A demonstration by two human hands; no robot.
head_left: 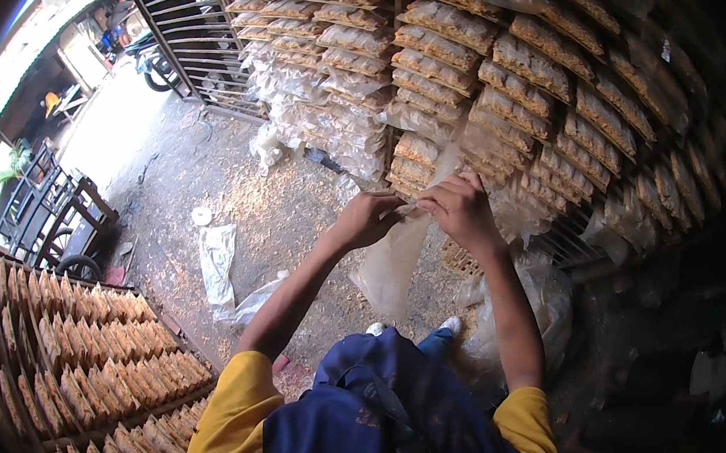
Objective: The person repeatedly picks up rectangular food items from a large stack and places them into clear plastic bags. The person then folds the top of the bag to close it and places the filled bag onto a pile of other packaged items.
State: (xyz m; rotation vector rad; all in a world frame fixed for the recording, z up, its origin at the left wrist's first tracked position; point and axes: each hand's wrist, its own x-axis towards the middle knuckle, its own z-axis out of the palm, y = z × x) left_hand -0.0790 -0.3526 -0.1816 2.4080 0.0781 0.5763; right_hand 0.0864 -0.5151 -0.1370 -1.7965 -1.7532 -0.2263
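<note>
Out in front of me, both arms are stretched forward over the floor. Between my left hand (370,219) and my right hand (466,212) is a translucent plastic bag (390,268), its top edge pinched in the fingers of each hand. The bag hangs down, thin and limp, with nothing visible inside. Just beyond my hands rise shelves stacked with flat packs of orange-brown crumbly pieces (441,46), each wrapped in clear plastic. Some loose plastic appears beyond my right hand, blurred against the packs.
More packs (95,371) stand upright in rows on a rack at lower left. Crumbs (265,195) and a white plastic sheet (217,267) litter the concrete floor. Crumpled clear plastic (530,308) lies right of my feet. A wheeled cart (67,215) stands by the bright opening at left.
</note>
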